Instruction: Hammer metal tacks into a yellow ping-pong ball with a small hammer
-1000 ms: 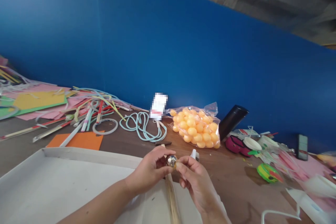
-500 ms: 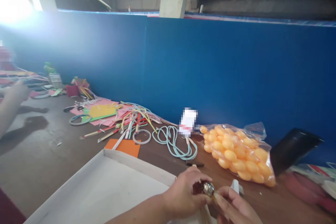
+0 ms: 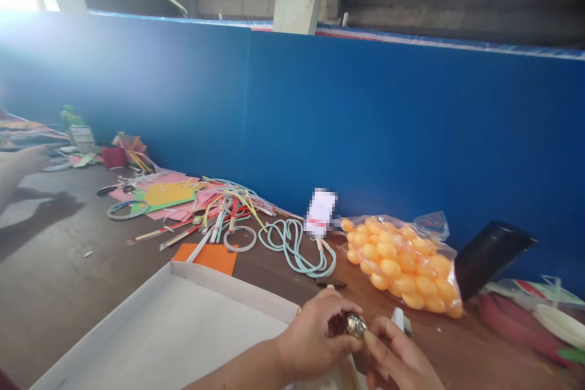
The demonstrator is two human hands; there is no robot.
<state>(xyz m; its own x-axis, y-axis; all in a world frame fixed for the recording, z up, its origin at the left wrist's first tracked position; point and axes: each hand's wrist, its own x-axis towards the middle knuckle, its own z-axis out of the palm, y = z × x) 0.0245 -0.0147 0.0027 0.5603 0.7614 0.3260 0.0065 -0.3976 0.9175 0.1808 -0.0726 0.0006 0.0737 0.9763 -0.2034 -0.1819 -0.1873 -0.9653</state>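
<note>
The left hand (image 3: 315, 338) holds the ball (image 3: 354, 325), a small shiny silver sphere, above the near side of the surface (image 3: 105, 292), with thumb and forefinger clamped on opposite sides of it. The right hand (image 3: 400, 353) meets the ball from the other side, its thumb and forefinger drawn close at the ball's edge; whether these fingers grip it or merely touch it cannot be told. Under the hands runs a tan strip (image 3: 351, 376), largely hidden. The left forearm crosses a shallow white tray (image 3: 237, 292), whose far corner lies just beside an orange card (image 3: 212, 260). Beyond the tray, a looped pale-blue cord (image 3: 292, 256) joins a badge (image 3: 321, 213), its face blurred, near the foot of the blue panel (image 3: 365, 122). Right of the cord lies a clear bag (image 3: 432, 226) filled with orange balls (image 3: 390, 269); a black cylinder (image 3: 493, 256) leans just beside it, and a white bowl (image 3: 564, 324) appears at far right, blurred. Left of the cord are a pale ring (image 3: 240, 239), assorted thin strips, and a yellow sheet (image 3: 169, 194) overlying green and pink ones. At the far left, another person's hand (image 3: 27, 160) extends over the surface.
</note>
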